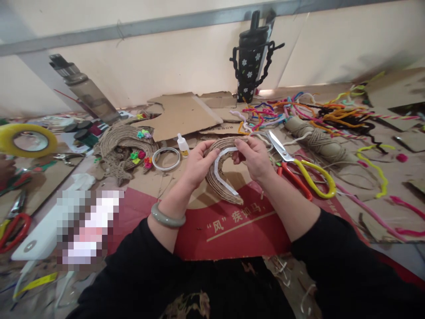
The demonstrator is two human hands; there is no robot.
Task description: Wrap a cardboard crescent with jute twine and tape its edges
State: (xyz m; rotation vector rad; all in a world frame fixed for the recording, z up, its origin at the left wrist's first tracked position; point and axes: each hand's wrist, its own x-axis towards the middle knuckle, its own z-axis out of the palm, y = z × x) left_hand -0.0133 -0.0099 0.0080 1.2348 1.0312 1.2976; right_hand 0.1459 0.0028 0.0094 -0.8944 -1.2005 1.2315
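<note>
A crescent-shaped cardboard piece (217, 184) wrapped in twine is held up over the red cardboard sheet (232, 230), with a white strip of tape running along its inner curve. My left hand (198, 164) grips its left side, fingers curled round the edge. My right hand (253, 156) pinches the top end of the crescent near the white strip. A grey-green bangle (168, 217) sits on my left wrist.
Yellow-handled scissors (303, 170) lie just right of my hands. A glue bottle (182, 145) and a tape ring (166, 158) lie to the left, beside a twine-wrapped moon shape (124, 148). Pipe cleaners (318, 110), a twine ball (315, 139), a black cup (252, 57) and yellow tape (28, 139) surround.
</note>
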